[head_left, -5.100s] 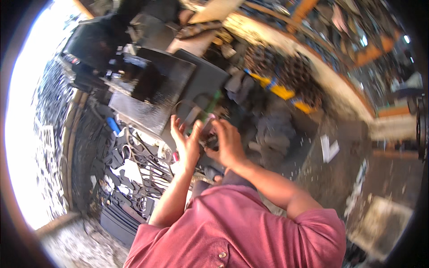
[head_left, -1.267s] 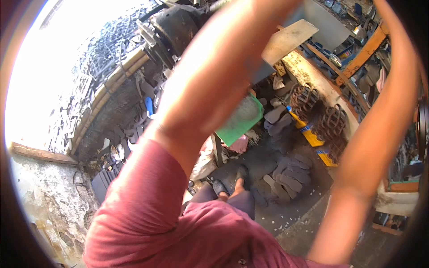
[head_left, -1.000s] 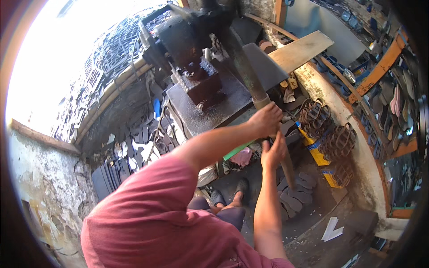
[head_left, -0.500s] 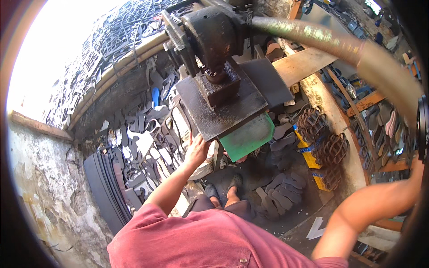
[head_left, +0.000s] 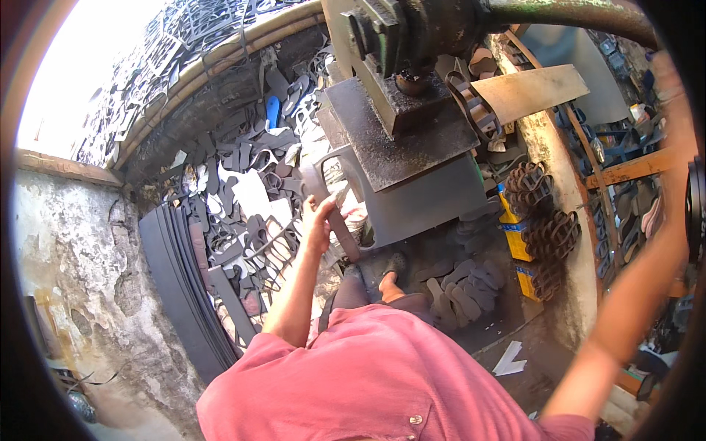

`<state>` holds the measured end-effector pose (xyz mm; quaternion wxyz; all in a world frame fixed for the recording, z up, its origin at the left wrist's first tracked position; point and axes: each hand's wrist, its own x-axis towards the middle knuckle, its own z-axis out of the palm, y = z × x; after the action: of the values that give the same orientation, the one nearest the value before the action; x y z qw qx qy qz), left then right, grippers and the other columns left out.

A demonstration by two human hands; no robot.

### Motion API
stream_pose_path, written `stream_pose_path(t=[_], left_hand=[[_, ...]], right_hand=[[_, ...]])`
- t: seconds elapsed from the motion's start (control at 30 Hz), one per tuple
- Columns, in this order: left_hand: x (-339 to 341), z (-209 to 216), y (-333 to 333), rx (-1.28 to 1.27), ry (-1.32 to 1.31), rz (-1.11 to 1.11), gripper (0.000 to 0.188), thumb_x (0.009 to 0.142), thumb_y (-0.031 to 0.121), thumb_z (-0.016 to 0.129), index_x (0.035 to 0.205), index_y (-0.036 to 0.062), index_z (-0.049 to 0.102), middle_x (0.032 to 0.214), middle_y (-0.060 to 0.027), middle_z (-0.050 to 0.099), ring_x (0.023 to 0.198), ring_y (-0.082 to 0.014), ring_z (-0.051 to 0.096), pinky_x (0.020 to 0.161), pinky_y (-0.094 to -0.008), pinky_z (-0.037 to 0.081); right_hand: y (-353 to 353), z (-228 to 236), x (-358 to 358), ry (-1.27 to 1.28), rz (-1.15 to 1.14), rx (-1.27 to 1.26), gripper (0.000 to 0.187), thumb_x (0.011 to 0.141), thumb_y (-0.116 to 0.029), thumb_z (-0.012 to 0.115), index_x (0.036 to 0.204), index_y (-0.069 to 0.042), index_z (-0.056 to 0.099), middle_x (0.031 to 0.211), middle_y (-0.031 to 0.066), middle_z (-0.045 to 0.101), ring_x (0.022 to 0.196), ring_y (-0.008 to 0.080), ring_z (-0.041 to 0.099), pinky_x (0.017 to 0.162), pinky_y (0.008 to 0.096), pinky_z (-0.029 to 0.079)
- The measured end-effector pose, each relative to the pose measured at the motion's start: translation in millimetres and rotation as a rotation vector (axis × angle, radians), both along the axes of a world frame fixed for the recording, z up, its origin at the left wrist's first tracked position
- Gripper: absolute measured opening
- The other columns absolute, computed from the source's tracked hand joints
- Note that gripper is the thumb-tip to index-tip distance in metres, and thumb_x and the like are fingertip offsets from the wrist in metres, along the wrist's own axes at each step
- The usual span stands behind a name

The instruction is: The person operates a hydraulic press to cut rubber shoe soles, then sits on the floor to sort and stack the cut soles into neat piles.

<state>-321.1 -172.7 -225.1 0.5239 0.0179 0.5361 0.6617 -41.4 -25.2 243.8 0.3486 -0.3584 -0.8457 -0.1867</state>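
Observation:
My left hand point(head_left: 318, 226) is closed around a narrow dark strip point(head_left: 340, 231), left of a press. The press's heavy dark metal plate point(head_left: 401, 140) hangs over a dark grey sheet point(head_left: 434, 206), whose left edge has a rounded cut-out. A green pad beneath is almost wholly hidden. My right hand point(head_left: 668, 81) is raised at the far right, near the outer end of the press's long bar point(head_left: 573, 11). Motion blurs its fingers, so its grip is unclear. A metal cutting die point(head_left: 473, 109), shaped like a sole, sits right of the plate.
Offcuts and sole pieces point(head_left: 243, 191) heap up at left, beside stacked black sheets point(head_left: 176, 272). Several cut soles point(head_left: 463, 290) lie on the floor by my feet. Brown looped straps point(head_left: 548, 235) and yellow boxes point(head_left: 518, 242) stand at right. A board point(head_left: 531, 92) juts out behind.
My right arm and the bar have swung up and away. A dark sheet now covers the green pad, and my left hand has left the plate's edge and holds a strip.

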Motion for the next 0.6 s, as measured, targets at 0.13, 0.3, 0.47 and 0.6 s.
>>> stream_pose_path(t=[0.13, 0.3, 0.47, 0.6], left_hand=[[-26, 67, -20, -0.055, 0.455, -0.052, 0.097, 0.082, 0.024, 0.086, 0.154, 0.0062, 0.024, 0.134, -0.0150, 0.057, 0.117, -0.0256, 0.060, 0.103, -0.0435, 0.049], [18, 111, -14, -0.256, 0.832, 0.128, 0.119, 0.076, 0.027, 0.095, 0.153, -0.0023, 0.009, 0.131, -0.0198, 0.048, 0.118, -0.0284, 0.055, 0.105, -0.0371, 0.045], [86, 142, -5, 0.241, 0.476, -0.175, 0.108, 0.083, 0.029, 0.089, 0.162, 0.0099, 0.017, 0.155, -0.0191, 0.033, 0.147, -0.0257, 0.033, 0.115, -0.0429, 0.038], [59, 95, 19, 0.091, 0.683, -0.103, 0.073, 0.093, 0.018, 0.078, 0.153, 0.0070, 0.038, 0.149, -0.0166, 0.047, 0.142, -0.0306, 0.044, 0.115, -0.0461, 0.041]], right_hand=[[-32, -347, 11, -0.094, 0.255, -0.828, 0.058, 0.080, -0.034, 0.083, 0.124, 0.001, 0.067, 0.122, 0.0191, 0.065, 0.118, 0.0348, 0.061, 0.100, 0.0460, 0.050], [-145, -372, -83, 0.232, 0.415, -1.103, 0.111, 0.074, -0.042, 0.091, 0.160, -0.005, 0.031, 0.158, 0.0208, 0.041, 0.148, 0.0397, 0.037, 0.122, 0.0504, 0.032], [-123, -362, -59, 0.538, -0.039, -0.969, 0.092, 0.087, -0.032, 0.081, 0.156, 0.004, 0.032, 0.148, 0.0320, 0.043, 0.139, 0.0455, 0.044, 0.117, 0.0513, 0.036], [-22, -377, 36, 0.552, -0.349, -0.699, 0.088, 0.091, -0.030, 0.076, 0.157, 0.006, 0.030, 0.155, 0.0324, 0.039, 0.145, 0.0475, 0.038, 0.120, 0.0534, 0.032]])
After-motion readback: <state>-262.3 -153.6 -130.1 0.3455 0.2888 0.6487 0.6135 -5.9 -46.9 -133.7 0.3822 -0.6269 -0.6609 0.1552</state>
